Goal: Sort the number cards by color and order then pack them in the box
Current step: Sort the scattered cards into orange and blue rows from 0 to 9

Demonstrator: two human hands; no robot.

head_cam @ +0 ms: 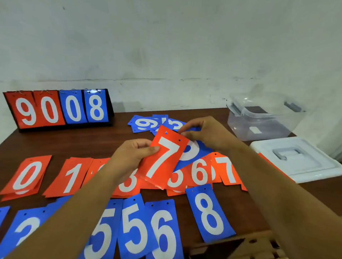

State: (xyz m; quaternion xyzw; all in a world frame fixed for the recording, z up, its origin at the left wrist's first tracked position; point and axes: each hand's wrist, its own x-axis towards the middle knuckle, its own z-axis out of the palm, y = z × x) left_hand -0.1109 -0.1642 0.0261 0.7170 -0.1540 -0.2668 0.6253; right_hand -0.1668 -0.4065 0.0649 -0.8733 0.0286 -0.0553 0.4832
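Observation:
My left hand (133,155) grips the left edge of a red card with a white 7 (165,157), held tilted above the table with more cards behind it. My right hand (204,134) pinches the top right corner of that stack, where a blue card (194,150) shows behind the red one. On the brown table lies a row of red cards: 0 (28,175), 1 (71,178), 3, 5, 6 (199,173) and 7 (226,169). Nearer me lies a row of blue cards: 3, 5, 5 (135,229), 6 (164,235) and 8 (209,212). A loose pile of blue cards (146,124) lies farther back.
A clear plastic box (263,119) stands open at the back right, its white lid (296,159) lying in front of it. A flip scoreboard (57,108) reading 9 0 0 8 stands at the back left against the wall. The table's right front edge (239,239) drops off near the blue 8.

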